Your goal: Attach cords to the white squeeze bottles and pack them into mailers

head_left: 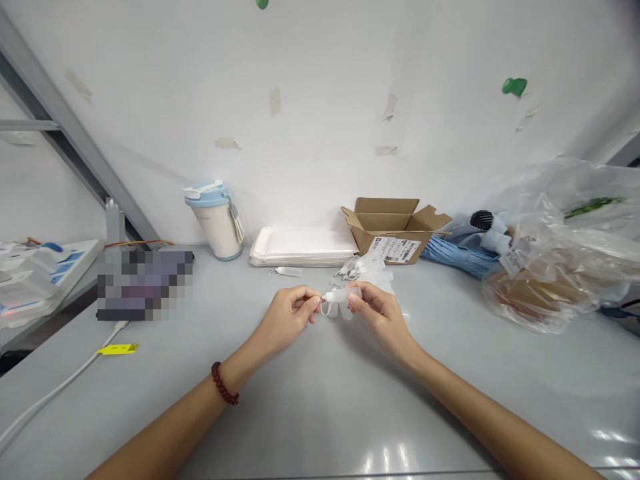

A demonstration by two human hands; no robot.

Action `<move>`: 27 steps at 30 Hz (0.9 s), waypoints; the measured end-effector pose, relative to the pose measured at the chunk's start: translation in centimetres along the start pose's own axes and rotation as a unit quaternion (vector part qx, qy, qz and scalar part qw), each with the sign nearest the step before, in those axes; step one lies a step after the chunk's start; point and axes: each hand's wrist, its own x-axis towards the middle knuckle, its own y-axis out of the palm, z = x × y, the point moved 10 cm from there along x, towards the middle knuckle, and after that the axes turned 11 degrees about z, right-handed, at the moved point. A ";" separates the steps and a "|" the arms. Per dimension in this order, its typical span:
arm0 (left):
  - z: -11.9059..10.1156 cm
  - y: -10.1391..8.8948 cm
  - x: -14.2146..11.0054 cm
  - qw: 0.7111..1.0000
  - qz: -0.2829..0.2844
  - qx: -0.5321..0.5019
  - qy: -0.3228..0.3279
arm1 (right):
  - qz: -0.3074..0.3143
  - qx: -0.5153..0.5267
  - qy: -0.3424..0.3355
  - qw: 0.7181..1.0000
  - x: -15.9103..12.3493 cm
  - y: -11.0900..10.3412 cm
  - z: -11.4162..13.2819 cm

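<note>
Left hand (287, 319) and right hand (380, 317) are together, pinching a small translucent squeeze bottle (343, 295) at nozzle and body; similar bottles (357, 270) lie beyond on the worktop (320, 400).

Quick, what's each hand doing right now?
Left hand: closed, pinching the tip of a small plastic dropper bottle.
Right hand: closed, gripping that bottle's body.

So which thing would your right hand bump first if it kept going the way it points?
The right hand points toward the little plastic bottle, and its fingers already seem to be pinching it, so that comes first. Right behind the bottle is the left hand.
</note>
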 end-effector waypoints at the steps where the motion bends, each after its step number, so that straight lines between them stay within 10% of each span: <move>1: 0.0 0.0 0.0 1.000 0.002 0.001 0.001 | -0.001 -0.004 0.001 1.000 0.0 0.0 0.0; 17: 0.7 0.7 -0.1 0.979 0.042 -0.193 -0.053 | -0.015 -0.006 -0.029 0.999 0.1 -0.8 0.5; 27: 0.9 0.4 0.2 0.989 0.038 -0.125 -0.071 | -0.013 -0.072 -0.023 0.997 0.3 -0.3 0.8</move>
